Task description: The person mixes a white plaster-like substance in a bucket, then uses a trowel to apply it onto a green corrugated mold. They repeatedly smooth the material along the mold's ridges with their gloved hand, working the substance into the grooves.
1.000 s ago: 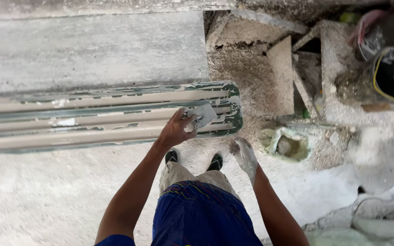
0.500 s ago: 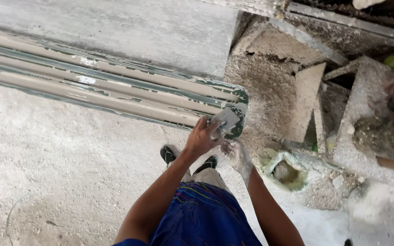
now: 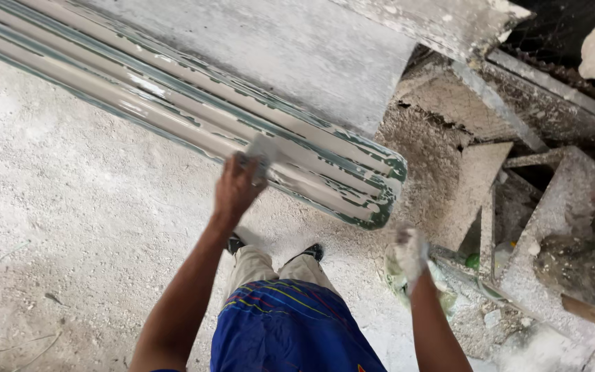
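Note:
A long ribbed green mould [image 3: 173, 103] coated with wet white plaster lies on the ground and runs from the upper left to its rounded end [image 3: 380, 200]. My left hand [image 3: 235, 189] grips a flat plaster-smeared scraper [image 3: 268, 148] and presses its blade on the mould's near ribs, a little way in from the end. My right hand [image 3: 411, 251], caked in white plaster, hangs free below the mould's end and holds nothing.
My shoes [image 3: 311, 251] stand just in front of the mould. A grey slab [image 3: 277, 48] lies behind it. Broken concrete pieces and boards [image 3: 476, 186] pile up at the right, with a small plaster-crusted tub [image 3: 442, 296] near my right hand.
My left hand has slid the scraper leftward along the mould, away from its end. My right hand has drawn back from the mould, and the view has swung so the mould lies diagonally.

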